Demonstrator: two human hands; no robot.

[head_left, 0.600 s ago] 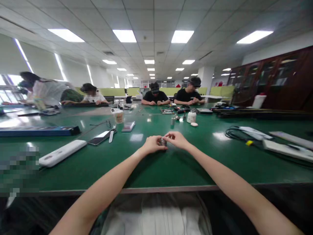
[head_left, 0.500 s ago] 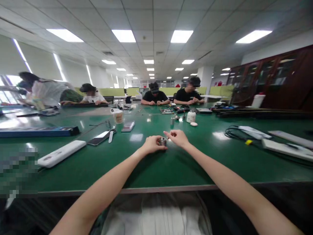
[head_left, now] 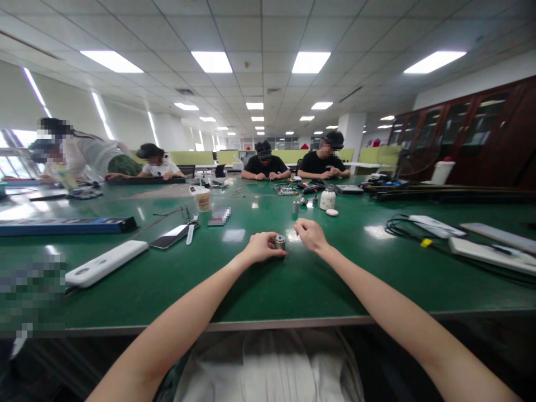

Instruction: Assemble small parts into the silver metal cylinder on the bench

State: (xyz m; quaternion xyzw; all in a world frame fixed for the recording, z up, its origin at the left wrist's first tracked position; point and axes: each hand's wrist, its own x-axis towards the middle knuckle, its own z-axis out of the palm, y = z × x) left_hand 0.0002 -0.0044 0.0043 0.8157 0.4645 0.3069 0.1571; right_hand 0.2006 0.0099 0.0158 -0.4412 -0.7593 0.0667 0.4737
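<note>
A small silver metal cylinder (head_left: 280, 242) stands upright on the green table (head_left: 268, 290), with round detail on its top. My left hand (head_left: 260, 247) is closed around its left side, thumb in front and fingers behind. Just to the right and slightly farther away, my right hand (head_left: 310, 234) hovers with fingers curled and thumb and forefinger pinched together. Whatever may be between those fingertips is too small to make out. Beyond the right hand stands a second metal cylinder (head_left: 295, 209).
A white jar (head_left: 327, 199) and a round lid (head_left: 332, 213) lie beyond my right hand. Leftward are a paper cup (head_left: 201, 199), a phone (head_left: 170, 237), a watch (head_left: 191, 231) and a long white device (head_left: 106, 263). Black cables (head_left: 396, 226) lie right. Several people sit or lean at the table.
My right hand has drawn away from the cylinder's top, a little to the right, and its fingers have curled in more. My left hand and the cylinder have stayed put.
</note>
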